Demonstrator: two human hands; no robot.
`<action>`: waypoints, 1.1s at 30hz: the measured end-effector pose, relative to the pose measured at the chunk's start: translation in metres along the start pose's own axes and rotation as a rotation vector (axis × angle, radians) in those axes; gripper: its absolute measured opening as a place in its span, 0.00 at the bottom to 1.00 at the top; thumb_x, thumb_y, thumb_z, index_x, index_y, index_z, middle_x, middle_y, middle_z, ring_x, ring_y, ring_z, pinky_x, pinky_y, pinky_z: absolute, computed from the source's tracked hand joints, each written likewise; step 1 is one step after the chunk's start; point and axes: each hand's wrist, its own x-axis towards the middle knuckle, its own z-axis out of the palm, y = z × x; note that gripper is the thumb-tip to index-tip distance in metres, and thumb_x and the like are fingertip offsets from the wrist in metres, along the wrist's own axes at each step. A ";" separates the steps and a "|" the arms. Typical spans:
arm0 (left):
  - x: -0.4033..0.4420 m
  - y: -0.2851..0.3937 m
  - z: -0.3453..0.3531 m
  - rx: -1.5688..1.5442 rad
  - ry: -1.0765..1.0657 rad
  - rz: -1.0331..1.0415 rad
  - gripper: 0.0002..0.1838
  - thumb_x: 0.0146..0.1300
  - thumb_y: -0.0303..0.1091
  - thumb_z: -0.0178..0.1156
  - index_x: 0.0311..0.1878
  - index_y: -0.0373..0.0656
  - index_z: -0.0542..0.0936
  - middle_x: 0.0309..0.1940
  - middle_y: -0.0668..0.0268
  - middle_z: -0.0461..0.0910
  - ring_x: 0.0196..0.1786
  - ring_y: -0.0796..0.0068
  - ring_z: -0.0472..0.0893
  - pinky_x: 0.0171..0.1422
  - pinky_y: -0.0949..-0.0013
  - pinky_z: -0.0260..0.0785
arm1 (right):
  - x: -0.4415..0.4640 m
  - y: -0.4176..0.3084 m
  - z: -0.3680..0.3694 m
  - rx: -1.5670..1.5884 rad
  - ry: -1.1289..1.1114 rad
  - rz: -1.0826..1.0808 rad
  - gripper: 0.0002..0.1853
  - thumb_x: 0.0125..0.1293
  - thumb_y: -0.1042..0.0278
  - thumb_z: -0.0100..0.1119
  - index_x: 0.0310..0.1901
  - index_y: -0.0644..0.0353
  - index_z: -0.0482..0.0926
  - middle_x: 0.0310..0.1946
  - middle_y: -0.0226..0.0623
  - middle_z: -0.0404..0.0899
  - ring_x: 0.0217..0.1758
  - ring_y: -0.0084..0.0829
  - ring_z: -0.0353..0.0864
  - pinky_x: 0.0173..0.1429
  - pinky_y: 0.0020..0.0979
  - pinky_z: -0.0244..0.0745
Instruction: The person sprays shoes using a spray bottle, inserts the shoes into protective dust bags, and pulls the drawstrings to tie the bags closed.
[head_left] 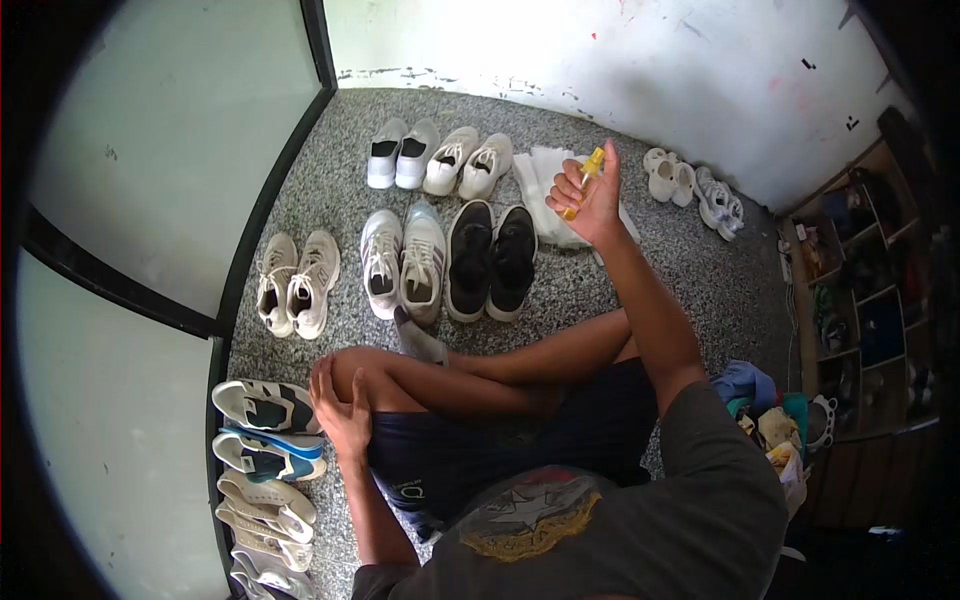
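Raised over the floor in front of me, my right hand (600, 205) is wrapped around a small spray bottle with a yellow top (594, 161). The thumb points up beside the nozzle, and most of the bottle is hidden by the fingers. Behind that hand lies a white sheet or bag (540, 168) on the speckled floor. My left hand (343, 410) rests on my bent knee, its fingers spread and holding nothing. Ahead of my crossed legs stand white striped sneakers (424, 262) and black shoes (512, 262).
White shoes (484, 165) line the back, and off-white sneakers (314, 280) stand at the left. More shoes (265, 408) run along the left panel. At right are small white shoes (672, 178), a cloth pile (745, 385) and a wooden cubby shelf (880, 385).
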 end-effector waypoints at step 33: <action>0.030 0.009 0.016 0.012 -0.069 -0.137 0.23 0.67 0.35 0.64 0.62 0.36 0.78 0.64 0.46 0.75 0.66 0.43 0.74 0.73 0.48 0.63 | 0.256 0.099 -0.177 -1.466 0.351 0.306 0.41 0.66 0.26 0.46 0.26 0.68 0.80 0.18 0.43 0.76 0.22 0.38 0.78 0.30 0.42 0.70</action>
